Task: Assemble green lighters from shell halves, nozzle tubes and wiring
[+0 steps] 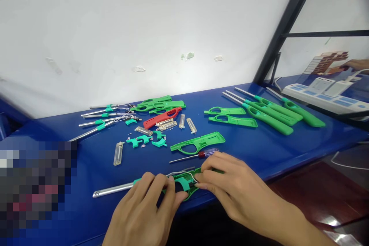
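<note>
A green lighter shell half (188,196) lies opened up at the table's front edge, with a silver metal tube (115,190) pointing left from it. Its teal trigger (184,183) sits in the handle's opening, and a white wire (181,173) loops above. My left hand (147,203) is closed around the lighter beside the trigger, thumb and fingertips on it. My right hand (227,182) is closed in a pinch at the shell's inner parts, near the wire's end; the fingers hide what exactly they hold. Just behind lies a screwdriver (191,156) with a purple, see-through handle.
Behind the screwdriver is another green shell half (198,144). Loose teal triggers (144,139), clear fuel tanks (118,153), a red shell half (163,118) and wired tubes (99,126) lie left. Whole lighters (268,117) lie right, near a power strip (325,96).
</note>
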Available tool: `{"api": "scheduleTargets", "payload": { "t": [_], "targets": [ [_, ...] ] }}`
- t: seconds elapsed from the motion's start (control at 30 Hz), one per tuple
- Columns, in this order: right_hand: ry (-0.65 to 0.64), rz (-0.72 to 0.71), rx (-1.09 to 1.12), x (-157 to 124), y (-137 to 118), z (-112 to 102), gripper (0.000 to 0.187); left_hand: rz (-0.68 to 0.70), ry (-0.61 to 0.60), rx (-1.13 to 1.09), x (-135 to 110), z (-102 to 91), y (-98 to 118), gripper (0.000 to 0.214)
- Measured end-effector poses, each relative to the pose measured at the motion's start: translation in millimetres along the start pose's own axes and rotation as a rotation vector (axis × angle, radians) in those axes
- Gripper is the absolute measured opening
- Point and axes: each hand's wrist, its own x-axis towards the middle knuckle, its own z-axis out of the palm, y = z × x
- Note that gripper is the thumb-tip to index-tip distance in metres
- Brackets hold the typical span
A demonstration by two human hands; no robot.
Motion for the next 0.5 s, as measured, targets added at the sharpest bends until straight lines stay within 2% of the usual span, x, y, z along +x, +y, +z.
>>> {"api": "scheduleTargets", "payload": {
  "t": [0.17,0.37,0.5],
  "targets": [
    [0.016,-0.034,0.037,0,6,4,0.024,-0.003,-0.026,-0.020,-1,-1.2,-1,0.025],
    [0.109,-0.074,0.031,-2,9,11,0.022,0.044,-0.075,-0.006,-12,1.4,-3,0.032],
    [0.096,-0.070,0.050,-1,9,10,0.020,0.057,-0.079,-0.003,-15,5.0,-3,0.029]
  ]
}}
